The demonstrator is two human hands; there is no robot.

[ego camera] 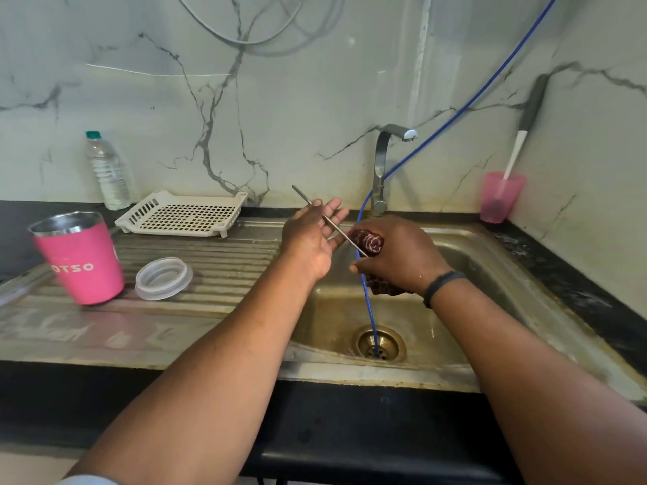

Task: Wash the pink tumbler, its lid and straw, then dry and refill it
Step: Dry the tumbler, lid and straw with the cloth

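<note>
While wiping over sink basin (490,260), risk dropping straw (317,211): left hand (310,239) spread, merely cradling it; right hand (395,257) gripping dark cloth (367,241) around lower end. Farther left, on desk drainboard: lid (164,279), pink tumbler (82,262), tilted, could tip.

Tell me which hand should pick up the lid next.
Left. The left hand, fingers loose around the straw, is nearer the lid on the drainboard; the right hand grips the sponge.
</note>
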